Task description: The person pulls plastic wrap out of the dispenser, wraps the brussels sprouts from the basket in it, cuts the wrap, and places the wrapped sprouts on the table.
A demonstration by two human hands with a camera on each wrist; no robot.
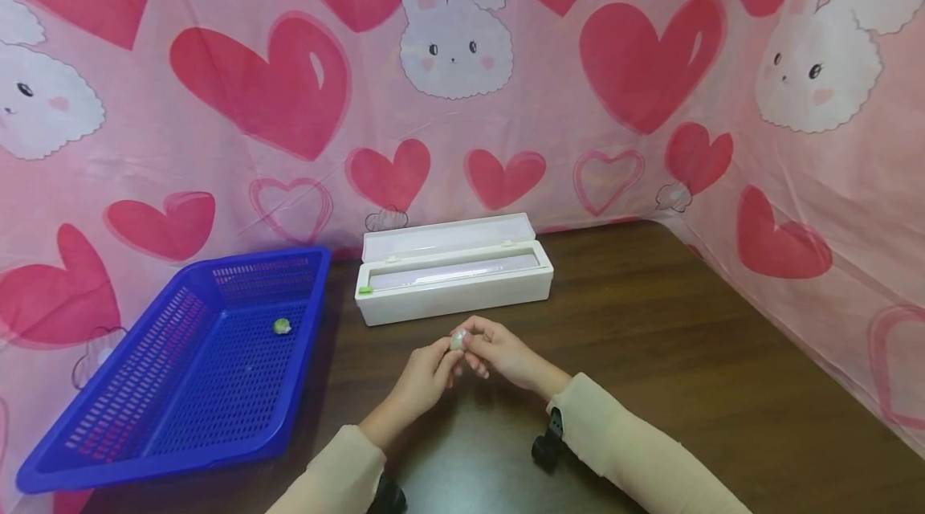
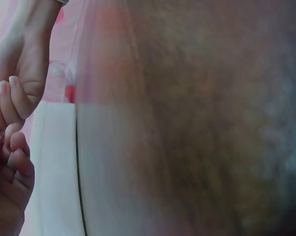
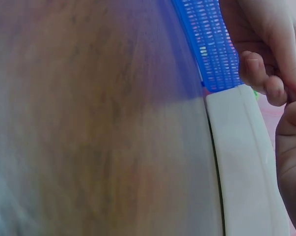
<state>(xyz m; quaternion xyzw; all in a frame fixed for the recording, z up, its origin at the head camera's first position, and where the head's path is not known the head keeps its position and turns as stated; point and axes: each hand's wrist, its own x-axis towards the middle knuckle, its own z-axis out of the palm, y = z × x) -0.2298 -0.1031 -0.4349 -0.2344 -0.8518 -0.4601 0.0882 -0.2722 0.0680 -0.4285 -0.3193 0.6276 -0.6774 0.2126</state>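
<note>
Both hands work on one small thing: the left hand (image 1: 421, 377) and the right hand (image 1: 503, 352) meet fingertip to fingertip, pinching a small, pale, shiny round piece (image 1: 458, 340) between them. It sits at the middle of the scene, just on the near side of the white box; in the wrist views I see curled fingers, but the piece itself is hidden. Cream sleeves (image 1: 636, 442) run back from both wrists, with a black strap (image 1: 555, 426) at the right one.

Beyond the hands lies the long white box (image 1: 455, 301), its hinged lid (image 1: 448, 238) raised along the far side and a green tab (image 1: 365, 290) at its left end. To the left, a blue slotted plastic basket (image 1: 307, 357) holds a small green-and-white round item (image 1: 282, 326) towards its far right. Under everything is a dark wood-grain table (image 1: 650, 337), and behind hangs a pink cloth (image 1: 549, 96) printed with red hearts and white rabbits
</note>
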